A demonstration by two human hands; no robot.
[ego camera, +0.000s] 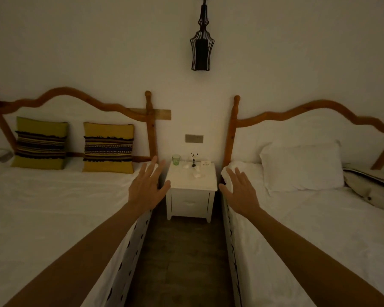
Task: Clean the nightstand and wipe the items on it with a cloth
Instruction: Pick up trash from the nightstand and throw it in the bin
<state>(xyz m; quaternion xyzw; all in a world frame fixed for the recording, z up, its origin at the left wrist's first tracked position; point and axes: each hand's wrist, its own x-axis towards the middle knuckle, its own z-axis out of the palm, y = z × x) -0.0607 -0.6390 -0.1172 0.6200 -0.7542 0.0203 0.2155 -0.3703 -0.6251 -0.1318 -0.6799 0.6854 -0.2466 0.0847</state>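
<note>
Dim room, head view. Both arms reached forward from the bottom corners of the frame. Left hand was held out with fingers spread, palm away, holding nothing, just left of center. Right hand was the same, fingers spread and empty, just right of center. Neither touched anything.

White nightstand stood at center frame between the two hands, against the back wall, between two beds. On its top, toward the back: green glass at the back left corner, a reed diffuser with dark sticks near the middle, a small white box to its right. A few small white bits lay on the top in front of the diffuser; too small to tell what they were.

Left bed filled the left half, with two yellow striped cushions against its wooden headboard. Right bed had a white pillow. Black wire lamp hung on the wall at top center. Gray switch plate sat on the wall above the nightstand.
</note>
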